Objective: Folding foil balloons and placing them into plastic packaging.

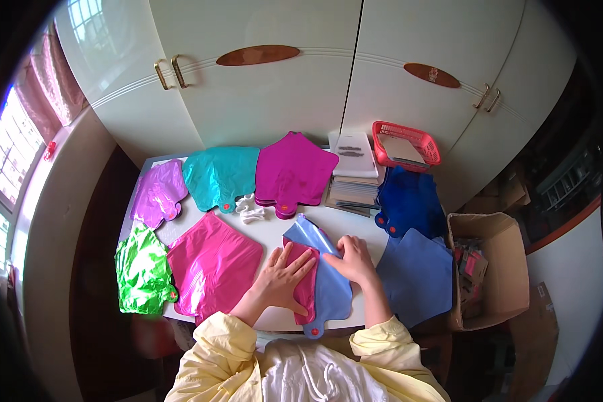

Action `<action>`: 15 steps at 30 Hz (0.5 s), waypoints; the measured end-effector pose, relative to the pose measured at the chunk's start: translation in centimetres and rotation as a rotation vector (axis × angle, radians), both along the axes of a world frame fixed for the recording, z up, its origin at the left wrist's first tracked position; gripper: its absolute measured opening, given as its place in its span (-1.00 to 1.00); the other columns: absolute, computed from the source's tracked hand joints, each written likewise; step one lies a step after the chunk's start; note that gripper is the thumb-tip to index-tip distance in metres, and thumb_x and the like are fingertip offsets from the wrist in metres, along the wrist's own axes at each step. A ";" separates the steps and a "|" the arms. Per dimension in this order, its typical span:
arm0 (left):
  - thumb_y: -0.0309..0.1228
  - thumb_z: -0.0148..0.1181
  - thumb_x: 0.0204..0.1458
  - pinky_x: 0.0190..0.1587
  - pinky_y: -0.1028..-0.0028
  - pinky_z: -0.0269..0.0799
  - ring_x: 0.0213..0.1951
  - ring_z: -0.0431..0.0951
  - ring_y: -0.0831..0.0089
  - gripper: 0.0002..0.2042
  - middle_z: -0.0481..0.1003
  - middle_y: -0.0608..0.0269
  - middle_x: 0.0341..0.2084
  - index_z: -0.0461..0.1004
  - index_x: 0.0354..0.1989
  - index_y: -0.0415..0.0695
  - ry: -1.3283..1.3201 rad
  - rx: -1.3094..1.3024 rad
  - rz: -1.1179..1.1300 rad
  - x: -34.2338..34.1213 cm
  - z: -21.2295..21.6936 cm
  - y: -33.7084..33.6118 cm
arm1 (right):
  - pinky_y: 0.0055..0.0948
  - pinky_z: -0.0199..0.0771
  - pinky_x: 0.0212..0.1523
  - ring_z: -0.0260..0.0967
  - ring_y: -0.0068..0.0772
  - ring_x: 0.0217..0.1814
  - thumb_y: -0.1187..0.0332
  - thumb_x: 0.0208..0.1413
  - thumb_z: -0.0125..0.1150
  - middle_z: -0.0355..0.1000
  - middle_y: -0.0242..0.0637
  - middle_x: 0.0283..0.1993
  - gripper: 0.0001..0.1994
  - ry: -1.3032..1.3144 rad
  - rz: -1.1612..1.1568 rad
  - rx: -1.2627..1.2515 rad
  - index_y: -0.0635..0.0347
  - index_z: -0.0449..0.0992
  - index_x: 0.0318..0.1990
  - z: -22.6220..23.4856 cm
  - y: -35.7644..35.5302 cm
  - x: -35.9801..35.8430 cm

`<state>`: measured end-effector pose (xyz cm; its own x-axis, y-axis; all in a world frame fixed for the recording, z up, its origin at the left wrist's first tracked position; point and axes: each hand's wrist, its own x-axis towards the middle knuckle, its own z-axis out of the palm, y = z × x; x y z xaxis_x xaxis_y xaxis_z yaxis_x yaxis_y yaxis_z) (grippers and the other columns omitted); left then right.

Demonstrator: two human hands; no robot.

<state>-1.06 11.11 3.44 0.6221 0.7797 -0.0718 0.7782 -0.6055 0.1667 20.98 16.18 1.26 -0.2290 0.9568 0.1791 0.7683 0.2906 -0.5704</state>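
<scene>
Foil pieces, a blue sheet and narrow pink strip, sit at the near edge of the white surface. Left hand is splayed flat on the pink, probably so it won't slide; right hand is curled at the blue, can't tell if it's pinching. Shiny stuff, blue's kinda creased up top.

It looked like a home: behind the table stood a white wardrobe with brass-coloured handles; left of the table hung pink curtains.
</scene>
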 end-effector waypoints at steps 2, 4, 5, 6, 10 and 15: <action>0.36 0.28 -0.56 0.31 -0.08 -0.21 0.34 -0.14 -0.20 0.24 0.01 0.17 0.34 -0.05 0.38 -0.04 -0.009 0.009 0.002 0.0 -0.2 0.0 | -0.27 0.34 -0.17 0.33 -0.10 -0.16 0.13 -0.07 0.32 0.35 -0.11 -0.24 -0.58 0.290 0.030 -0.116 0.24 0.32 -0.21 0.2 -0.2 0.2; 0.37 0.27 -0.56 0.31 -0.09 -0.21 0.34 -0.14 -0.20 0.25 0.01 0.16 0.34 -0.05 0.37 -0.08 0.001 0.022 0.001 0.0 -0.3 -0.1 | -0.29 0.36 -0.18 0.37 -0.10 -0.16 0.18 -0.06 0.33 0.36 -0.07 -0.23 -0.53 0.484 -0.011 -0.192 0.24 0.25 -0.13 0.2 -0.7 0.2; 0.38 0.25 -0.54 0.32 -0.08 -0.21 0.35 -0.15 -0.19 0.24 0.01 0.17 0.35 -0.05 0.37 -0.08 0.019 0.020 0.000 0.1 -0.3 -0.1 | -0.28 0.38 -0.19 0.39 -0.08 -0.17 0.21 -0.05 0.33 0.38 -0.03 -0.23 -0.50 0.530 -0.069 -0.210 0.23 0.20 -0.06 0.1 -1.2 0.2; 0.39 0.24 -0.53 0.32 -0.08 -0.22 0.35 -0.16 -0.18 0.24 0.00 0.19 0.35 -0.06 0.37 -0.08 0.038 0.018 0.000 0.1 -0.1 -0.1 | -0.27 0.39 -0.20 0.42 -0.06 -0.18 0.23 -0.05 0.33 0.40 0.00 -0.22 -0.45 0.578 -0.125 -0.227 0.22 0.15 0.00 0.0 -1.7 0.2; 0.41 0.21 -0.51 0.33 -0.07 -0.23 0.36 -0.18 -0.18 0.23 -0.02 0.20 0.36 -0.06 0.37 -0.07 0.063 0.006 0.001 0.2 0.0 0.0 | -0.12 0.44 -0.19 0.45 0.16 -0.20 0.29 -0.10 0.37 0.44 0.17 -0.22 -0.25 0.345 -0.254 -0.091 0.18 0.01 0.19 -0.4 -3.1 0.2; 0.39 0.23 -0.50 0.33 -0.08 -0.26 0.36 -0.20 -0.19 0.23 -0.04 0.15 0.36 -0.08 0.38 -0.08 0.053 -0.026 0.030 0.5 -0.1 0.0 | -0.04 0.44 -0.21 0.43 0.25 -0.20 0.40 -0.11 0.35 0.45 0.20 -0.22 -0.20 0.119 -0.295 -0.053 0.12 -0.03 0.27 -0.3 -2.4 -1.0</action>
<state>-0.61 11.14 3.36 0.5931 0.7955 -0.1243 0.8042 -0.5777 0.1399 19.96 13.74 0.94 0.0793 0.9875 0.1362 0.7423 0.0327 -0.6693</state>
